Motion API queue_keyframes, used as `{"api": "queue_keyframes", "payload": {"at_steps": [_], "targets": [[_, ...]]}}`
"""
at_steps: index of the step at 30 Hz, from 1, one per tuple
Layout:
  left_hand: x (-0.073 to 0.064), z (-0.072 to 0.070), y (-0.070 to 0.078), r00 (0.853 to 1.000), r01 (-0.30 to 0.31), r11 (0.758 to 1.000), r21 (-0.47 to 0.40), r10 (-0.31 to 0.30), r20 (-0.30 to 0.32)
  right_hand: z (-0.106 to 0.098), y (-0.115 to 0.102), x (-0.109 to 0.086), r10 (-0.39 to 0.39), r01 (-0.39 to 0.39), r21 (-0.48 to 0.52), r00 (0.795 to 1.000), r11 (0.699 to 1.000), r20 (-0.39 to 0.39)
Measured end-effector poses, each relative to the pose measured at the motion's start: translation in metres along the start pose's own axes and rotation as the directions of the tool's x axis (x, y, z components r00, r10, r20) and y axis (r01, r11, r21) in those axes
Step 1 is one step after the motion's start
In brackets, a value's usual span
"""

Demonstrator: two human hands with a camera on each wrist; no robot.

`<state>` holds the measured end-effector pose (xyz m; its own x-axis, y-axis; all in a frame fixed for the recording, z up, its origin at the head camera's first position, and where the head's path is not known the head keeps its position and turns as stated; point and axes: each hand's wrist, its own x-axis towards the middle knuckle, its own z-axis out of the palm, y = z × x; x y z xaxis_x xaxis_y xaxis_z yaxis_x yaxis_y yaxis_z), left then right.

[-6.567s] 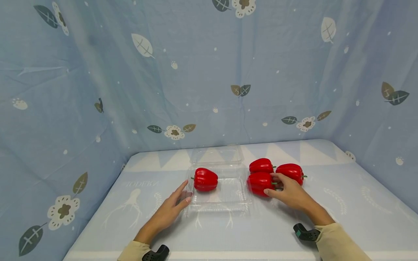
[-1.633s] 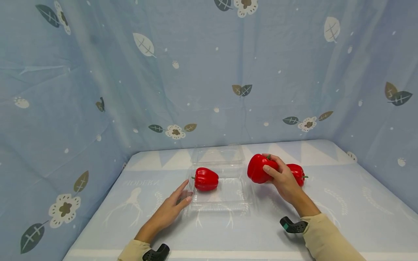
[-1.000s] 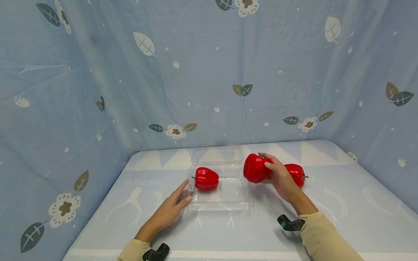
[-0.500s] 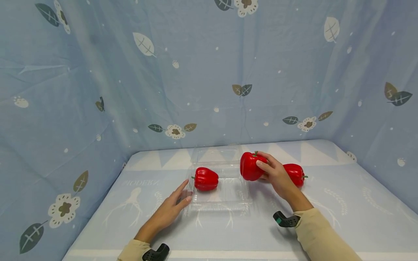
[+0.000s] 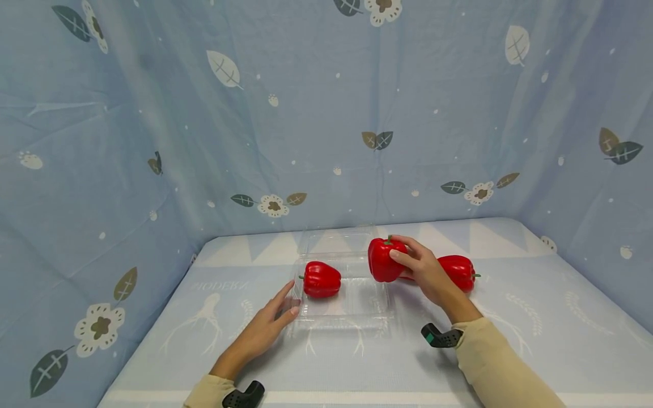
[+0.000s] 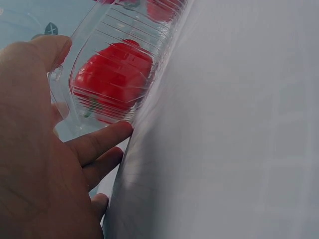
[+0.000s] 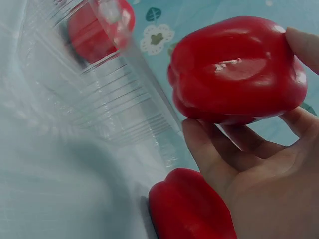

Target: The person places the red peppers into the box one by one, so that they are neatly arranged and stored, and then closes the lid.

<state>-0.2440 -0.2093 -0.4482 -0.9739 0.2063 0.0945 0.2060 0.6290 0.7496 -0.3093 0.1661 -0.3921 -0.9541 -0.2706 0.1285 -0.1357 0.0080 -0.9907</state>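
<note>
My right hand (image 5: 425, 272) grips a red bell pepper (image 5: 384, 260) raised above the right rim of a clear plastic container (image 5: 357, 297). In the right wrist view, this bell pepper (image 7: 239, 69) sits between thumb and fingers, with daylight between it and the container wall (image 7: 149, 79). Another red bell pepper (image 5: 321, 280) lies inside the container, at its left end. My left hand (image 5: 265, 326) rests at the container's left side, fingers fairly straight. In the left wrist view, the thumb and fingertips of the left hand (image 6: 55, 144) touch or nearly touch the clear wall.
Right of the container, a red bell pepper (image 5: 459, 273) lies on the table (image 5: 535, 317). One more sits mostly hidden behind my right hand; the right wrist view shows a bell pepper (image 7: 189, 206) below it. The container's open lid (image 5: 336, 242) extends toward the back curtain (image 5: 326, 113).
My right hand has picked up a bell pepper from the group on the right and carried it left to the container's right edge. The left hand has stayed in place.
</note>
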Motion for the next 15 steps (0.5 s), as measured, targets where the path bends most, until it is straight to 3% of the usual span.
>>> {"api": "queue_keyframes", "payload": {"at_steps": [15], "targets": [[0.0006,0.0001,0.0023,1.0,0.0,1.0,-0.021,0.0,0.005,0.003,-0.008,0.0048,0.021,-0.022,0.003,1.0,1.0,0.023]]}}
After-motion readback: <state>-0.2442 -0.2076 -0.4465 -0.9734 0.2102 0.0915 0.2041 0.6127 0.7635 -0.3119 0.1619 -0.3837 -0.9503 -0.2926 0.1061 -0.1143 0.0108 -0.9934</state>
